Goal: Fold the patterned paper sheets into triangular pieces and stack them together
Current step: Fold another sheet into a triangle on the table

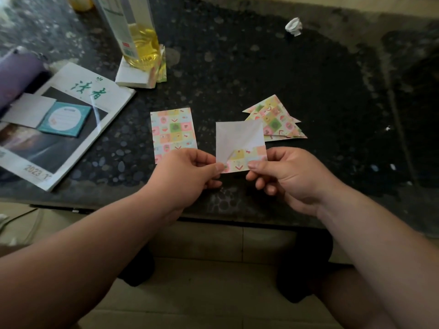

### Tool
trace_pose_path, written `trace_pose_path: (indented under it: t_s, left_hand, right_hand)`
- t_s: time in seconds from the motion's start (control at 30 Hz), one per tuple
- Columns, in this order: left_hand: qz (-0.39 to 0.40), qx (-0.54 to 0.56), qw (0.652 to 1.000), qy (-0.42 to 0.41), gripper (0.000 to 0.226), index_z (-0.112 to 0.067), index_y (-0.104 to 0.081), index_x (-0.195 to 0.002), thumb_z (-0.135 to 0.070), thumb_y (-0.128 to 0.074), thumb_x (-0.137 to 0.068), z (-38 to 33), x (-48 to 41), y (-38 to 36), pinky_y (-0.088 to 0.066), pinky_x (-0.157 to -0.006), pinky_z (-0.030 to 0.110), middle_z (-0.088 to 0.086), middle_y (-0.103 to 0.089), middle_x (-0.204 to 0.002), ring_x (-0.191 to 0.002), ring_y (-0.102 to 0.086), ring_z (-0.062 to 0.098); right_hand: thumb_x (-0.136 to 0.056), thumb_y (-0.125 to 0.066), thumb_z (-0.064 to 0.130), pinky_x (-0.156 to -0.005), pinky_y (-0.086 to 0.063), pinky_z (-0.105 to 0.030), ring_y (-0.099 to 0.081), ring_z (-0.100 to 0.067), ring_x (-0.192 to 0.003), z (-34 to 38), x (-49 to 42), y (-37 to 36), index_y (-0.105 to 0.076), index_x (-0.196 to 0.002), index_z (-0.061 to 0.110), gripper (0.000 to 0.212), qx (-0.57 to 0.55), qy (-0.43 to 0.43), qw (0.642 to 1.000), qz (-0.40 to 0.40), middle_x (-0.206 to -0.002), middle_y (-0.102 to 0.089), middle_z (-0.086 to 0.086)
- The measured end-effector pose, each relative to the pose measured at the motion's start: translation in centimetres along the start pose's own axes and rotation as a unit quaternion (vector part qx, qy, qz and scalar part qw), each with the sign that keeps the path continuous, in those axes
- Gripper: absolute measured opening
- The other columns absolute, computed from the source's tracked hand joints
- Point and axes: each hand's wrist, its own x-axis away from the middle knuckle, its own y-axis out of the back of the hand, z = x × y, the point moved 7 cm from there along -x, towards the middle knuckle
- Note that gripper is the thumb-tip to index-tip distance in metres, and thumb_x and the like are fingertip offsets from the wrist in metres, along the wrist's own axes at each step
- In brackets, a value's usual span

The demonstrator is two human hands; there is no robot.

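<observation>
Both hands are up over the near edge of the dark speckled counter, sharing one small patterned sheet. The left hand pinches its lower left corner between thumb and forefinger, and the right hand pinches the lower right edge the same way. The sheet's upper part shows its plain white back (a flap seems folded down over the printed side, leaving only a strip of coloured squares along the bottom). Just left of it, flat on the counter, lies another patterned sheet, unfolded, its near corner tucked behind the left hand. To the right, behind the held sheet, sits a small stack of folded triangles in the same print, their points fanned out a little. Farther back stands a bottle of yellow liquid on a white pad, and a magazine lies at the left. A crumpled white scrap rests near the far edge.
</observation>
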Motion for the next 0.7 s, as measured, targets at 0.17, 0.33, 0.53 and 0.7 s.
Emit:
trace_pose_path:
  t_s: [0.17, 0.33, 0.53, 0.7]
  left_hand:
    - [0.001, -0.014, 1.000, -0.002, 0.012, -0.014, -0.076, -0.094, -0.022, -0.080, -0.087, 0.4, -0.1, -0.1, -0.063, -0.084, 0.042, 0.001, -0.078, -0.084, -0.083, -0.077, 0.020]
    - [-0.030, -0.094, 0.994, -0.055, 0.012, -0.024, -0.074, -0.091, -0.034, -0.080, -0.086, -0.6, 0.4, 0.2, -0.064, -0.076, 0.035, -0.007, -0.076, -0.081, -0.074, -0.075, 0.010]
    - [-0.031, -0.077, 0.994, -0.073, 0.011, -0.019, -0.071, -0.092, -0.024, -0.080, -0.088, -1.0, 0.5, 0.0, -0.064, -0.079, 0.037, -0.006, -0.077, -0.076, -0.072, -0.075, 0.011]
    - [0.003, -0.097, 0.991, -0.092, 0.011, -0.021, -0.072, -0.086, -0.021, -0.083, -0.085, -1.1, 1.0, -0.9, -0.063, -0.082, 0.046, -0.003, -0.077, -0.077, -0.075, -0.076, 0.017]
  right_hand:
    - [-0.095, -0.068, 0.005, -0.042, -0.044, -0.019, -0.061, -0.011, -0.051, -0.6, -0.2, -0.3, -0.070, -0.098, 0.002, 0.005, -0.017, -0.036, 0.999, 0.007, -0.070, -0.072, -0.009]
    - [-0.097, -0.067, 0.011, -0.041, -0.041, -0.019, -0.058, -0.012, -0.049, -0.7, -0.2, -0.6, -0.069, -0.101, 0.004, 0.009, -0.025, -0.045, 0.998, 0.018, -0.067, -0.069, -0.009]
    - [-0.099, -0.066, 0.020, -0.048, -0.041, -0.024, -0.059, -0.015, -0.053, -0.7, -0.3, -0.8, -0.069, -0.092, 0.006, 0.015, 0.007, -0.037, 0.999, 0.015, -0.068, -0.069, -0.008]
    - [-0.095, -0.071, 0.015, -0.046, -0.044, -0.021, -0.063, -0.012, -0.055, -1.1, -0.7, -1.2, -0.073, -0.103, 0.009, 0.010, -0.036, -0.015, 0.999, -0.004, -0.079, -0.076, -0.006]
